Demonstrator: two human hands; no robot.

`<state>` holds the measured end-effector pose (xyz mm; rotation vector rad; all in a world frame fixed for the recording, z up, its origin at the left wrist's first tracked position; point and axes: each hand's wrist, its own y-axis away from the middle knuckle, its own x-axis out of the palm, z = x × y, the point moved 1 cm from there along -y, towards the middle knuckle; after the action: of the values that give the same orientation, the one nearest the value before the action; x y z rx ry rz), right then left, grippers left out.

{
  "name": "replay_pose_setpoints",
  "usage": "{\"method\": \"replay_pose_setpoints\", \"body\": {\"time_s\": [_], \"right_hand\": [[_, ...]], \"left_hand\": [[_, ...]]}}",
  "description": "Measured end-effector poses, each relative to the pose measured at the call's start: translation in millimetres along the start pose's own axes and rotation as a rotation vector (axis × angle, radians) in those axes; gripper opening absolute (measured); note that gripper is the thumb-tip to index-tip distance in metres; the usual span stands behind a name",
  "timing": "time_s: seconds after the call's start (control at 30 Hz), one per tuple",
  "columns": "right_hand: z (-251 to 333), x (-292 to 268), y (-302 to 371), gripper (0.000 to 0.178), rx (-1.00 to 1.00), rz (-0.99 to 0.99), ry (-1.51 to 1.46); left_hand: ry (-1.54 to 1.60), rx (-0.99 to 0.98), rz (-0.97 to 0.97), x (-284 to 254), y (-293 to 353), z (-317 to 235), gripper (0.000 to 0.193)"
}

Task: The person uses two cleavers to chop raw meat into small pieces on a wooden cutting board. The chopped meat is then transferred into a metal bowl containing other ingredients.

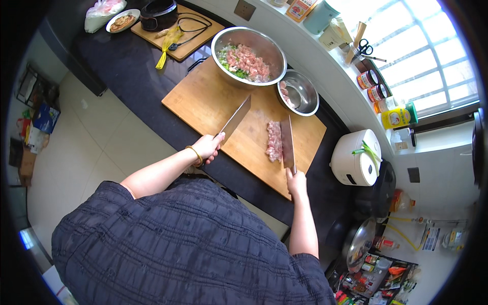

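My left hand (207,147) is closed round the handle of a cleaver (237,116), whose blade points up and away over the wooden cutting board (190,99). In my right hand (296,183) is a second cleaver (288,145), its blade beside the right edge of a strip of minced meat (274,141). That strip lies on the board's right half. At the board's far edge, a large steel bowl (279,51) holds pink minced meat (249,61) and chopped greens (239,73). Right of it, a smaller steel bowl (306,94) contains a few meat pieces (286,95).
A white rice cooker (353,157) with green onion (367,151) on its lid stands right of the board. Far left are another board (147,31) with a black appliance (158,15) and a cord, and a plate of food (123,21). Jars (376,93) line the windowsill.
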<state>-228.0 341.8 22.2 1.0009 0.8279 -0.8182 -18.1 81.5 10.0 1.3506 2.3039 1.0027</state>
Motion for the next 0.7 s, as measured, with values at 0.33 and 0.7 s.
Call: {"method": "replay_pose_setpoints", "body": {"time_s": [0.33, 0.7], "right_hand": [[29, -7, 23, 0.035, 0.007, 0.196, -0.227], [36, 7, 25, 0.040, -0.129, 0.053, -0.174]], "left_hand": [[0.016, -0.012, -0.010, -1, -2, 2, 0.046], [0.022, -0.012, 0.004, -3, -3, 4, 0.047]]}}
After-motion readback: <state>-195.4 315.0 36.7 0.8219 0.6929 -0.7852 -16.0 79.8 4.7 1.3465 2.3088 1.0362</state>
